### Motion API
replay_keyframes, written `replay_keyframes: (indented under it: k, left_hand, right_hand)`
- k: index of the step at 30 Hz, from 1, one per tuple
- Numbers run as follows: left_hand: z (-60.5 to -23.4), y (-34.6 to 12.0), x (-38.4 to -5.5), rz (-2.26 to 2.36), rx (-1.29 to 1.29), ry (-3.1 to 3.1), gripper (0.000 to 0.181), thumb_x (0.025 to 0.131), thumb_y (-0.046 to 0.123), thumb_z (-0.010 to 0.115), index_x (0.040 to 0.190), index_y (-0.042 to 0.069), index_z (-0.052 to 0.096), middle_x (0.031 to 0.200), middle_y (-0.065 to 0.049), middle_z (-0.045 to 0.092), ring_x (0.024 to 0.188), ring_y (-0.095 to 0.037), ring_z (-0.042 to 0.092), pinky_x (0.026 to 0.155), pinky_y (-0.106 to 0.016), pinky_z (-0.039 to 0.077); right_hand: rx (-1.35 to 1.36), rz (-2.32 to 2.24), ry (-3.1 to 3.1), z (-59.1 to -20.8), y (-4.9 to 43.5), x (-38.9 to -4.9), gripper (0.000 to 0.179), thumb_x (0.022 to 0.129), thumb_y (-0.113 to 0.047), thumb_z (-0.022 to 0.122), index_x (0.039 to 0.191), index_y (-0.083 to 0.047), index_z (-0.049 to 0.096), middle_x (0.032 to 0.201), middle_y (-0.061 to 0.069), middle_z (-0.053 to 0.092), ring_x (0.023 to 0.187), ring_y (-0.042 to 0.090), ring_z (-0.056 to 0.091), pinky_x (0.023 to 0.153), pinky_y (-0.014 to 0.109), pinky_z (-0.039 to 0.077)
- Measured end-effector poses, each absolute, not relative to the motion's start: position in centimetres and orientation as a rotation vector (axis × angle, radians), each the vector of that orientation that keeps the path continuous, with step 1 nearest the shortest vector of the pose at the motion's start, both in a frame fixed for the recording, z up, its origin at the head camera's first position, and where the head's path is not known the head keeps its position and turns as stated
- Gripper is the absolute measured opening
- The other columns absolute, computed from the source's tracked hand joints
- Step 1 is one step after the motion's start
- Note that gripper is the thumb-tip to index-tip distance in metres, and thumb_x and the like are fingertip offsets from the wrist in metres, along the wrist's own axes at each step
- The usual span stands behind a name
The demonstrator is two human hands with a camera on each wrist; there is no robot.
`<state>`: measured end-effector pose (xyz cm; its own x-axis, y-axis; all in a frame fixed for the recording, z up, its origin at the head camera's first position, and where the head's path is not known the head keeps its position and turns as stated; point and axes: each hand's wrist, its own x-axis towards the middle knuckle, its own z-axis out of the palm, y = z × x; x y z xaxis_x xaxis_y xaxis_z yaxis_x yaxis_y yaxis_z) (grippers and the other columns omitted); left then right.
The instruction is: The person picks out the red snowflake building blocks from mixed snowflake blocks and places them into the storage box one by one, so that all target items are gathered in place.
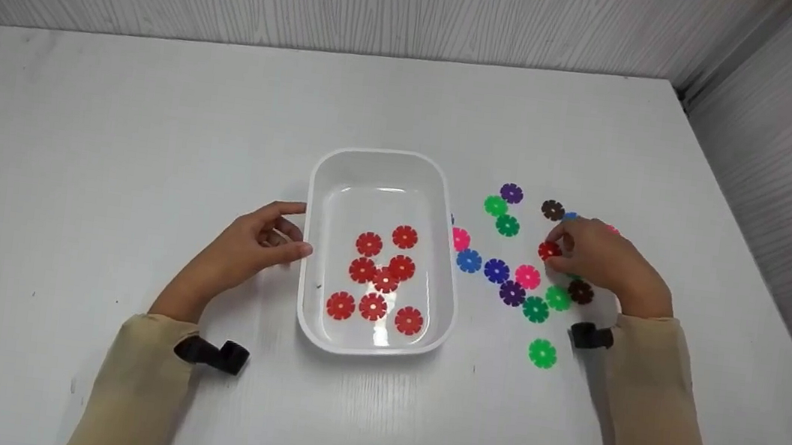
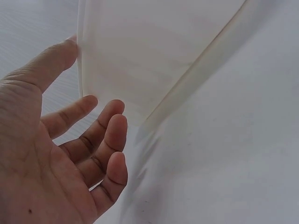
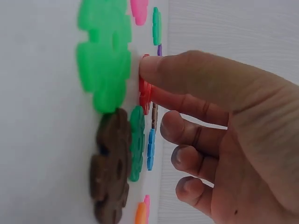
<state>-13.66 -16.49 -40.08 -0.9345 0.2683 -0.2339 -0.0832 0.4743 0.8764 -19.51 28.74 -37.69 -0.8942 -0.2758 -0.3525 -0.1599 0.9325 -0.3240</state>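
Observation:
My left hand [image 1: 242, 241] is at the left rim of the white plastic tray [image 1: 368, 354], the thumb over the edge and the index fingertip against the outside. Its other fingers curl loosely below the rim in the left wrist view. Red snowflake-shaped discs [image 1: 405, 236] lie scattered inside the tray. On the right, my right hand [image 1: 606, 263] pinches a red notched disc [image 1: 549, 251] between thumb and index finger, close over the table. In the right wrist view a brown disc [image 3: 110, 168] and a green disc [image 3: 105, 56] stand out near the fingers.
Several loose discs lie right of the tray, among them purple [image 1: 511, 193], blue [image 1: 468, 261], pink [image 1: 527, 276] and green [image 1: 542, 353]. The white table [image 1: 152, 117] meets a grey wood-grain panel [image 1: 347, 1] at the back.

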Motion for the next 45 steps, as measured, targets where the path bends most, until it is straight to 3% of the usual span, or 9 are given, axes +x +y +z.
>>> replay_keyframes:
  k: [12,22,26,36,45]
  left_hand:
    - [-40.2,-16.5,-13.6,1.454,0.145,2.381,0.066,0.089,0.036,0.069,0.146,0.018,0.04,0.119,-0.012,0.057,0.09,-0.016,0.058,0.08,-0.029,0.046]
    - [-40.1,-16.5,-13.6,1.444,0.145,2.381,0.066,0.089,0.037,0.068,0.146,0.018,0.041,0.119,-0.013,0.057,0.09,-0.017,0.058,0.081,-0.03,0.047]
    - [-40.1,-16.4,-13.6,1.454,0.161,2.378,0.065,0.089,0.036,0.068,0.146,0.017,0.041,0.118,-0.013,0.057,0.088,-0.016,0.059,0.081,-0.03,0.048]
    - [-39.9,-16.4,-13.7,1.445,0.157,2.383,0.065,0.088,0.039,0.068,0.145,0.02,0.042,0.118,-0.012,0.058,0.088,-0.017,0.058,0.079,-0.03,0.046]
    - [-39.8,-16.5,-13.6,1.423,0.145,2.386,0.066,0.089,0.039,0.068,0.146,0.02,0.041,0.119,-0.013,0.058,0.089,-0.018,0.059,0.079,-0.03,0.046]
  right_hand:
    - [-0.205,-0.346,2.725,-37.6,27.7,-19.3,0.041,0.083,-0.022,0.071,0.115,-0.001,0.057,0.102,0.016,0.059,0.082,0.027,0.059,0.075,0.044,0.055]
    - [-0.281,-0.332,2.77,-37.3,28.4,-19.4,0.04,0.09,-0.028,0.066,0.118,0.0,0.06,0.105,0.018,0.06,0.091,0.03,0.056,0.084,0.049,0.053]
    - [-0.271,-0.418,2.722,-37.1,29.3,-19.4,0.043,0.09,-0.034,0.066,0.118,-0.001,0.062,0.102,0.017,0.059,0.091,0.03,0.055,0.082,0.047,0.051]
    - [-0.294,-0.369,2.69,-37.2,29.1,-19.3,0.036,0.09,-0.023,0.067,0.116,0.002,0.06,0.104,0.018,0.06,0.089,0.028,0.057,0.083,0.047,0.053]
    - [-0.205,-0.426,2.607,-37.3,29.0,-19.2,0.037,0.09,-0.025,0.065,0.115,0.001,0.054,0.102,0.015,0.061,0.086,0.025,0.059,0.081,0.045,0.052]
